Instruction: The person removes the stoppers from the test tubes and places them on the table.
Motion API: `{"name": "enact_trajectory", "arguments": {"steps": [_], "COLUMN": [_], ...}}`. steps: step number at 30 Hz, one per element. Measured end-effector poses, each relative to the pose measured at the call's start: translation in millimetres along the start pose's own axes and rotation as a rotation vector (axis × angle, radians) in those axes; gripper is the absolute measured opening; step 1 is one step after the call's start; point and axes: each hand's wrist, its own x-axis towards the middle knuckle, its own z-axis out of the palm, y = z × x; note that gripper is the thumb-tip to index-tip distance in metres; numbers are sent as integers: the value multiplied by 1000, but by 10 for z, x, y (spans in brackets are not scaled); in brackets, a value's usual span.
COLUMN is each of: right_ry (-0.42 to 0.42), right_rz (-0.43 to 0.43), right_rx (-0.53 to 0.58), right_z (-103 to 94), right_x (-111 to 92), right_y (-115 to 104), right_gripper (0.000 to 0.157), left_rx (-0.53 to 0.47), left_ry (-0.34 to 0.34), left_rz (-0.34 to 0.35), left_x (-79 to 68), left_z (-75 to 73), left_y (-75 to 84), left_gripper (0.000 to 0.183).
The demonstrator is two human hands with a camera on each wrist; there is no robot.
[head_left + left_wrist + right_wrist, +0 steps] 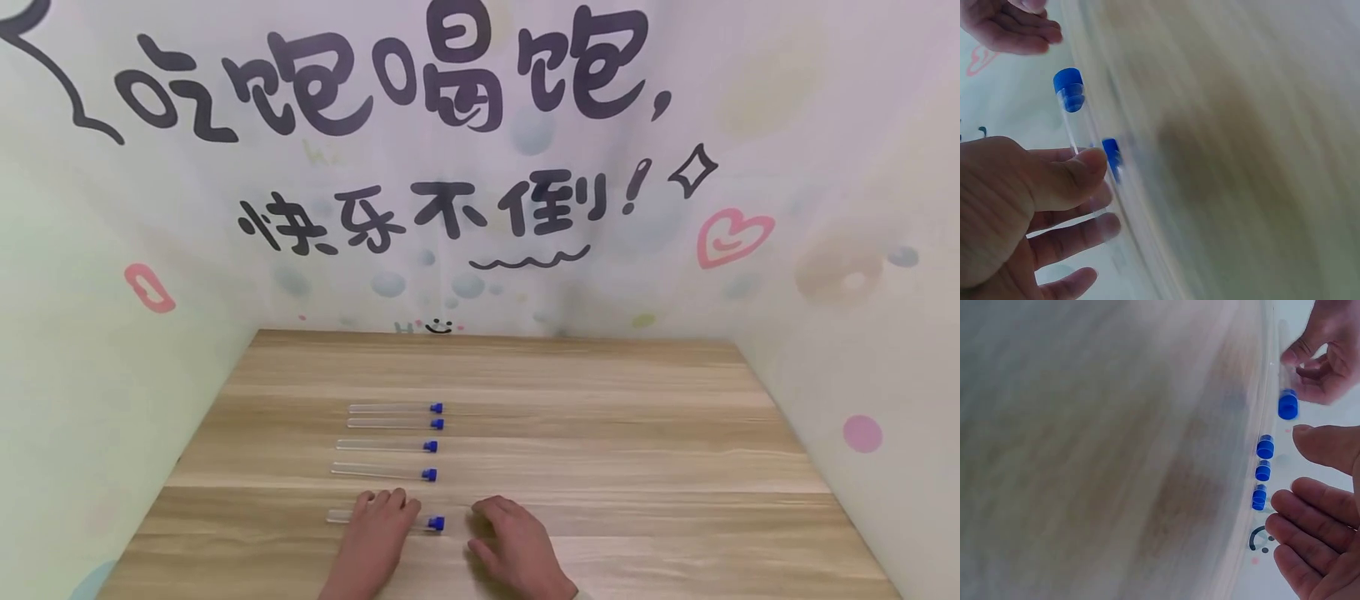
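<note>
My left hand [377,533] pinches a clear test tube with a blue cap [436,523] between thumb and fingers. In the left wrist view the thumb lies across the tube [1069,122] below its cap, and part of the tube is hidden by the hand. The cap end points toward my right hand [519,546], which is a short way off to the right. Fingers of that hand [1316,525] are loosely extended in the right wrist view, with nothing held. Beyond the left hand lie several more capped tubes [382,472], roughly parallel.
The wooden table [600,433] extends to the right of the tubes. A pale wall covering [480,292] with dark lettering and drawings stands behind it, with similar walls on both sides.
</note>
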Motion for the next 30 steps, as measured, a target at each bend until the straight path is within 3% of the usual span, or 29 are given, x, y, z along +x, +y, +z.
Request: {"name": "enact_trajectory", "arguments": {"steps": [4, 14, 25, 30], "right_ry": [16, 31, 174, 286], "right_rz": [-9, -14, -100, -156], "right_rx": [1, -13, -59, -104], "right_z": [-13, -97, -131, -124], "right_x": [-2, -29, -60, -70], "right_y": [-7, -8, 28, 53], "right_gripper": [34, 29, 24, 26], "left_rx": [11, -3, -11, -11], "left_ry": [20, -32, 38, 43], "left_rz": [32, 57, 95, 108], "left_x": [7, 29, 31, 56], "left_z": [-72, -152, -190, -208], "left_y": [113, 273, 356, 404], "left_gripper": [31, 35, 34, 34]}}
